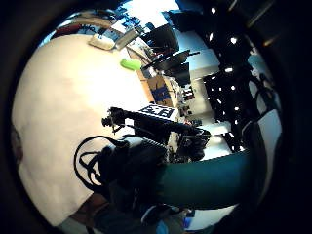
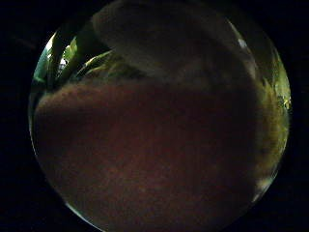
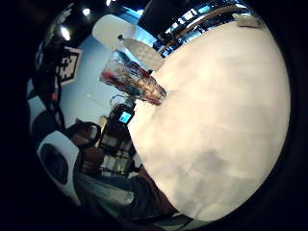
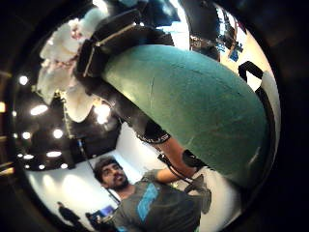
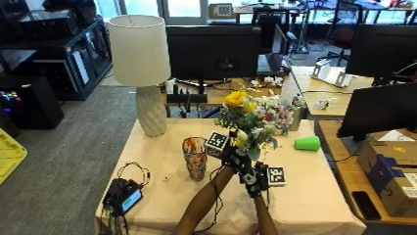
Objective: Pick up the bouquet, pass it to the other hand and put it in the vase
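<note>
**A:** Where is the bouquet [image 5: 255,116]?

**B:** One bouquet, yellow, white and pink blooms over green leaves, held up above the table [image 5: 312,196], to the right of the vase [image 5: 195,158] and higher than its mouth. It is not in the vase.

**A:** Who holds it?

**B:** Two gloved hands meet at the stems. The left hand [image 5: 229,149] comes in from the vase's side and sits just under the foliage; its thumb-side palm view is filled with something dark and close, with green leaves at the edge, so its fingers look wrapped round the stems. The right hand [image 5: 255,177] is just below it, touching or nearly so, and I cannot tell whether its fingers are curled or straight.

**A:** And the vase itself?

**B:** One tall glass vase with a red, blue and white pattern, upright on the tan tablecloth, apart from both hands.

**A:** What else lies around the vase?

**B:** One lamp [image 5: 141,68] with a cream shade stands behind it at the far left corner. One green cup [image 5: 307,143] lies on its side well to the vase's right, beyond the bouquet. One small black device [image 5: 124,195] with a lit screen and a looped cable sits to the vase's near left.
</note>
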`<act>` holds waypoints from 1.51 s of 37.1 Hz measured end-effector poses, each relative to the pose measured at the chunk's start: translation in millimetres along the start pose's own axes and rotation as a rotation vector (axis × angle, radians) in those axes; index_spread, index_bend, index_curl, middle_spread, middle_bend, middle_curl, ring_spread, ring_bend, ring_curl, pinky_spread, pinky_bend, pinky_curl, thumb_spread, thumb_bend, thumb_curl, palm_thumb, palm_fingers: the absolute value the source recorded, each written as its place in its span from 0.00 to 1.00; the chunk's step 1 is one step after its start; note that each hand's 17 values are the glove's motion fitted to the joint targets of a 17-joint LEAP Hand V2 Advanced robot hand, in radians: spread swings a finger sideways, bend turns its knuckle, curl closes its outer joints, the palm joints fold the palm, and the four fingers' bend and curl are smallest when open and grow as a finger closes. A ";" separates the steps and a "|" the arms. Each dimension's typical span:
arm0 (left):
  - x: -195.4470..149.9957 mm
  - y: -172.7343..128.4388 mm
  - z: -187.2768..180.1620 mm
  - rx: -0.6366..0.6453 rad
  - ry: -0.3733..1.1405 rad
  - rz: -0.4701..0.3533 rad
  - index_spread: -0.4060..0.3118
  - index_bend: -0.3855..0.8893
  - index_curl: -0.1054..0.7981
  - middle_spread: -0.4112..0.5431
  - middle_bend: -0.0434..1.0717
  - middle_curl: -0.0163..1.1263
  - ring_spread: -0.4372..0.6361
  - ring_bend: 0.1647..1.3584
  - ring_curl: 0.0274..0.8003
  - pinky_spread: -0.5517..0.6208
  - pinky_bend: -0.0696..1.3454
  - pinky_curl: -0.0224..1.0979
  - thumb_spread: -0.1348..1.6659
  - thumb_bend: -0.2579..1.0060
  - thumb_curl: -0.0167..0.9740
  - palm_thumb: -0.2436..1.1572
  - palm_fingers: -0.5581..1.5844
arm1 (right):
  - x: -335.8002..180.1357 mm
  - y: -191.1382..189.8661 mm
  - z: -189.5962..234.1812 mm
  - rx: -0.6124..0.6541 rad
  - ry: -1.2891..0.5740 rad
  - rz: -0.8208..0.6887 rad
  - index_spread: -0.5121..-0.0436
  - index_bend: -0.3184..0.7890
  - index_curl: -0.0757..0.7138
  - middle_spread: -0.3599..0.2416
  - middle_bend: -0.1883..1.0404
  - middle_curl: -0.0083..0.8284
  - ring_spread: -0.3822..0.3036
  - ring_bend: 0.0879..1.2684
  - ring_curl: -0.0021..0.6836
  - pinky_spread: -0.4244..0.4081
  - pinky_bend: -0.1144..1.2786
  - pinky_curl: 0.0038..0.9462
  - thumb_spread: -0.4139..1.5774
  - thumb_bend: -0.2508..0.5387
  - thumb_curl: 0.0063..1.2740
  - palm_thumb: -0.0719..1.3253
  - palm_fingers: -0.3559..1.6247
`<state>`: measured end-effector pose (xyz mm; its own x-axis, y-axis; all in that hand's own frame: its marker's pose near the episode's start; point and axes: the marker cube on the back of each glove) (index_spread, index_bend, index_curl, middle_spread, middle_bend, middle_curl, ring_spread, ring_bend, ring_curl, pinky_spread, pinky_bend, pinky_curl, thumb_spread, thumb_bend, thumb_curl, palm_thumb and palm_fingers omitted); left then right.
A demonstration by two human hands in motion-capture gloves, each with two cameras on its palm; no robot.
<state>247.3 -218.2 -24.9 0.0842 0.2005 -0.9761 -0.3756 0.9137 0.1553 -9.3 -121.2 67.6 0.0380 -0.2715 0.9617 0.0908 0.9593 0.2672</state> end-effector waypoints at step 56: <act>9.7 -1.4 -270.0 0.518 -0.119 -0.194 0.07 0.43 0.65 0.08 0.50 0.49 0.07 0.43 0.56 0.14 0.42 0.40 0.08 0.17 0.77 0.84 0.86 | 39.4 11.4 -31.6 0.082 0.158 0.029 0.47 0.38 0.48 0.32 0.41 0.56 0.37 0.36 0.60 0.58 0.37 0.38 0.68 0.29 0.45 0.68 0.71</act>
<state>-0.5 -313.0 -75.7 0.2211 0.0228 -0.9750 0.1563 0.9860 0.0585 24.7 -123.4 106.7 0.1959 -0.2466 0.9491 0.0065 0.9682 0.2502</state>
